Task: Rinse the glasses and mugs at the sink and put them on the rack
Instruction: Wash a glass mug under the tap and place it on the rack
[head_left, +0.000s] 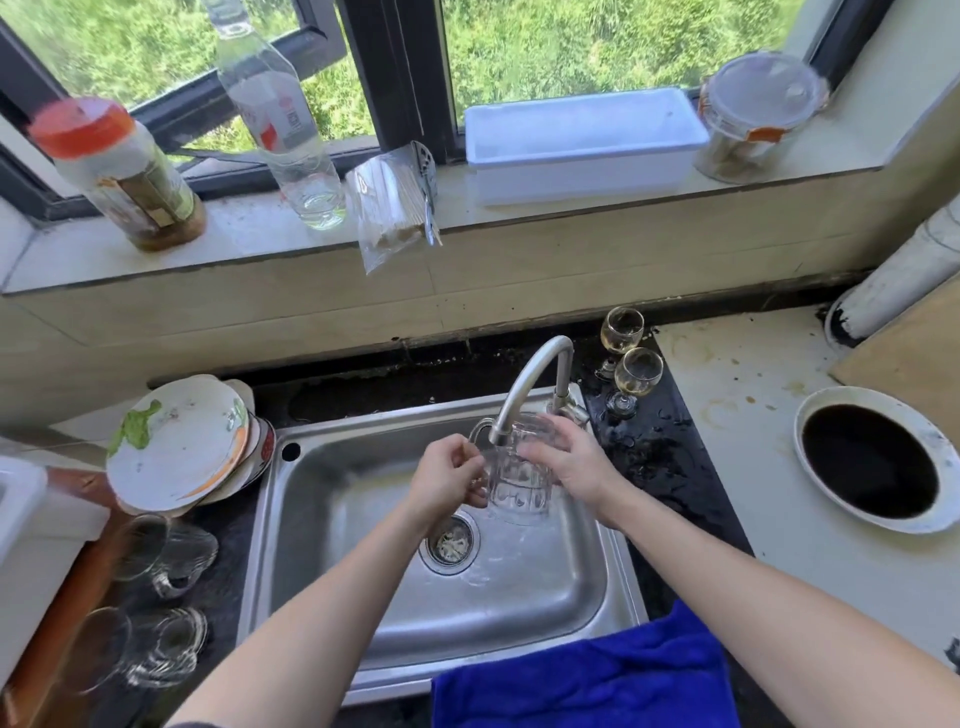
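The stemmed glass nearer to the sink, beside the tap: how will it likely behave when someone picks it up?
Probably fragile: the stemmed glass has a thin stem. Likely tippy, with a wide bowl over a small foot. It may be slippery, since the dark counter around it looks wet.

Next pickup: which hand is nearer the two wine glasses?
Right. The right hand, on the mug, is just left of the wine glasses; the left hand is across the mug.

A home kitchen: steel sink (363, 418) at six o'clock, dirty plates (176, 447) at nine, jars (119, 176) along the windowsill (597, 215) at twelve.
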